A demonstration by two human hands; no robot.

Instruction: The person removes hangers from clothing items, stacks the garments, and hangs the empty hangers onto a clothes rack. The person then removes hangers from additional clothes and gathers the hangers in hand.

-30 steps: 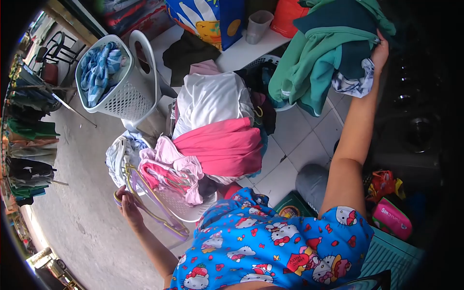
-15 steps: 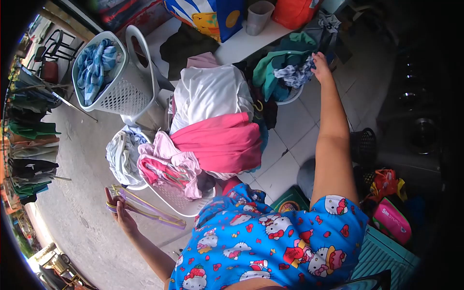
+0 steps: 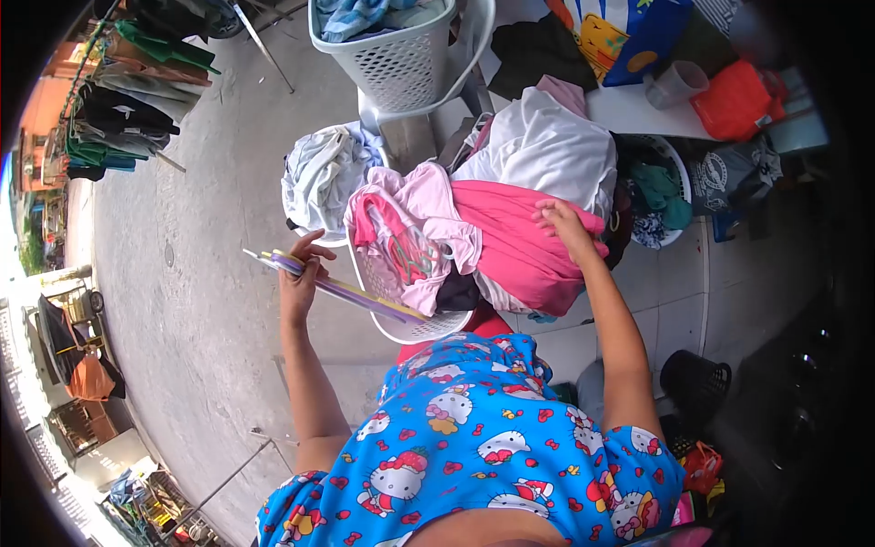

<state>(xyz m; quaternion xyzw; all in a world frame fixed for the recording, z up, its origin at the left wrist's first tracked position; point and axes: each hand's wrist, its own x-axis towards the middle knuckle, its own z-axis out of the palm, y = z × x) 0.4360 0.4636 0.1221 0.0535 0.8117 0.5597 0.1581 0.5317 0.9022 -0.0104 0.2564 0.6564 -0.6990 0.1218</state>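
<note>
My left hand [image 3: 299, 278] is closed around several clothes hangers [image 3: 365, 299], purple, yellow and white, which slant down to the right across the laundry basket [image 3: 433, 326]. Pink and light pink clothes [image 3: 419, 214] fill that white basket, and other hangers lie among them. Over the large bright pink cloth [image 3: 519, 246] is my right hand [image 3: 563, 226], its fingers apart and holding nothing. Whether the fingertips touch the cloth I cannot tell. A white cloth [image 3: 556, 137] lies heaped just behind the pink one.
Pale clothes fill a round container [image 3: 333, 178] on the left. Behind it stands a tall white basket [image 3: 401, 77] on a chair. Dark and green clothes lie in a basket [image 3: 679, 169] at right. A black bin [image 3: 694, 383] is on the tiled floor; garments [image 3: 128, 100] hang at far left.
My right hand has left the basket of green clothes and come over the bright pink cloth. The green cloths now lie lower in that basket. My left hand still holds the hangers; the view has shifted.
</note>
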